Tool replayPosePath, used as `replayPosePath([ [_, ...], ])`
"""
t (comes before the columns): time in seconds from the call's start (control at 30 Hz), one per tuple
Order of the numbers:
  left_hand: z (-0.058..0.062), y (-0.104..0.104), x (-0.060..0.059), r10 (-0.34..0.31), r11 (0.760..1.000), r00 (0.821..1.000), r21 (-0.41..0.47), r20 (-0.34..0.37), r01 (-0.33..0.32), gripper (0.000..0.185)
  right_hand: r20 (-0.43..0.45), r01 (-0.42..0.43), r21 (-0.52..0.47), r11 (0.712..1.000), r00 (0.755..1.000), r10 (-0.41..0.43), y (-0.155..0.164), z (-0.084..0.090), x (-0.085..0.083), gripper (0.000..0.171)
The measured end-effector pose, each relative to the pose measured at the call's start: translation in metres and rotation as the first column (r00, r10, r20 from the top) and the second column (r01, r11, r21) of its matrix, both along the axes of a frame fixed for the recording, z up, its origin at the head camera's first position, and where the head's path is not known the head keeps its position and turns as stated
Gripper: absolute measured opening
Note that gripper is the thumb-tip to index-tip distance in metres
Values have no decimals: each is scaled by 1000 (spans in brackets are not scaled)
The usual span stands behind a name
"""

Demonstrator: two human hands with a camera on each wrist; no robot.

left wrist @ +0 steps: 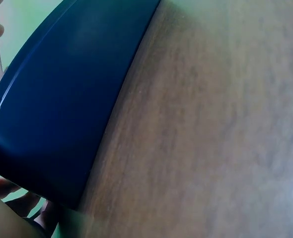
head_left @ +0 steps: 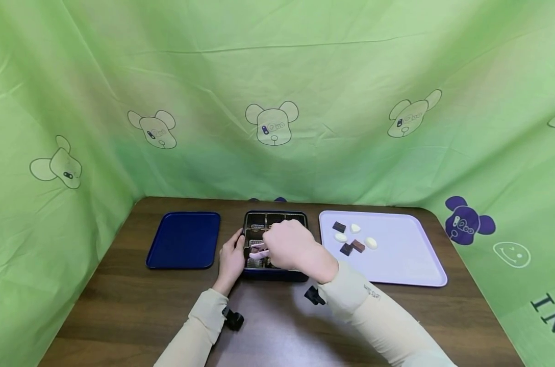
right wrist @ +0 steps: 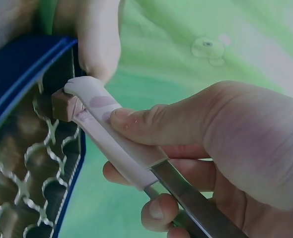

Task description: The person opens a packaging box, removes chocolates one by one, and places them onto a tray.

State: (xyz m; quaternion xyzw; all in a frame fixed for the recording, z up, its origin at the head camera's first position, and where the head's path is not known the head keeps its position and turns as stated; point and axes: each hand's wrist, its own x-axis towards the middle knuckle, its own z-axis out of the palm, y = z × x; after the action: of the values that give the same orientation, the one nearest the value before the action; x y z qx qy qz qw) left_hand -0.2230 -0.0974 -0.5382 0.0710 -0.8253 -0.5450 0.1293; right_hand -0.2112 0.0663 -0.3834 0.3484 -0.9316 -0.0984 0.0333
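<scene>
A dark blue box (head_left: 275, 276) with a divided insert of small compartments stands on the table. My left hand (head_left: 232, 260) grips its left side, the thumb by the rim; the blue outer wall (left wrist: 72, 99) fills much of the left wrist view. My right hand (head_left: 288, 244) is over the box and holds a pair of tongs (right wrist: 119, 136) with pale pink tips and metal arms. Between the tips sits a brown, block-shaped chocolate (right wrist: 63, 105), close to the compartments on the box's left side. In the head view, the right hand hides part of the insert.
To the right lies a pale lilac tray (head_left: 406, 255) with several chocolates: dark pieces (head_left: 339, 227), white pieces (head_left: 371, 242) and a reddish-brown piece (head_left: 358, 245). A flat dark blue lid or tray (head_left: 184, 239) lies left of the box. Green printed cloth (head_left: 277, 168) hangs behind the table.
</scene>
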Motion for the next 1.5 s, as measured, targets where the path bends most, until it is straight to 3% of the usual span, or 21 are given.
replayPosePath([
  [0.27,1,0,0,-1,1000,1000,5,-2,1,37,22,57,-46,997,998,-56,22,9,-4,30],
  [0.57,3,1,1,-10,1000,1000,2,13,10,38,111,168,-100,981,981,-157,52,16,-9,32],
  [0.9,2,1,1,-4,1000,1000,3,6,4,38,50,227,-160,961,974,-222,99,19,-19,24],
  [1.2,1,1,0,-5,1000,1000,-7,8,5,37,130,378,-169,910,924,-360,143,24,-26,15],
  [1.5,0,0,0,-6,1000,1000,-2,7,6,37,209,433,-141,890,892,-401,167,19,-25,19],
])
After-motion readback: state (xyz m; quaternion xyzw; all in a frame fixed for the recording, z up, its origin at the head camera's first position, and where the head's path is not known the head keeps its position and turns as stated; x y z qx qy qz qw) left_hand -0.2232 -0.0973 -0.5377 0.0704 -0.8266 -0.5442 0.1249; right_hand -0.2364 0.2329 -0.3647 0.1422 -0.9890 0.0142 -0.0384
